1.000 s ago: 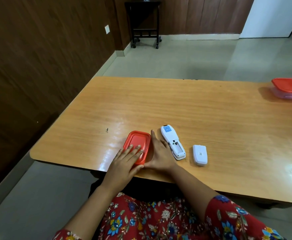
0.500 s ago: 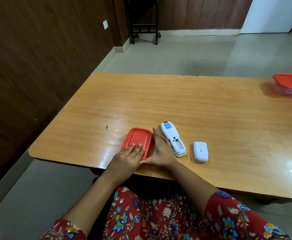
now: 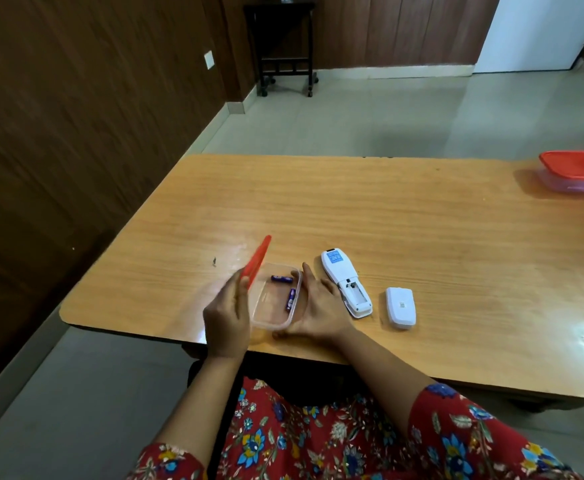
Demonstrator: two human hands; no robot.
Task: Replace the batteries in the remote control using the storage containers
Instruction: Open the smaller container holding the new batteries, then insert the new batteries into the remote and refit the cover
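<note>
A small clear container (image 3: pixel 266 318) sits near the table's front edge with two purple batteries (image 3: pixel 281 278) inside. My left hand (image 3: pixel 226 318) holds its red lid (image 3: pixel 257 259) tilted up on edge at the container's left side. My right hand (image 3: pixel 318 308) rests against the container's right wall, steadying it. Just right of that hand lies the white remote control (image 3: pixel 344 282), face down, its battery bay open and empty. The remote's white battery cover (image 3: pixel 400 307) lies apart to its right.
A second clear container with a red lid (image 3: pixel 576 171) stands at the table's far right. The wooden table (image 3: pixel 387 209) has a dark wall panel close on its left. A small dark side table (image 3: pixel 285 46) stands across the floor.
The red lid was pressed on the container under my left hand; now my left hand has lifted it off and tilted it upright, showing the batteries inside.
</note>
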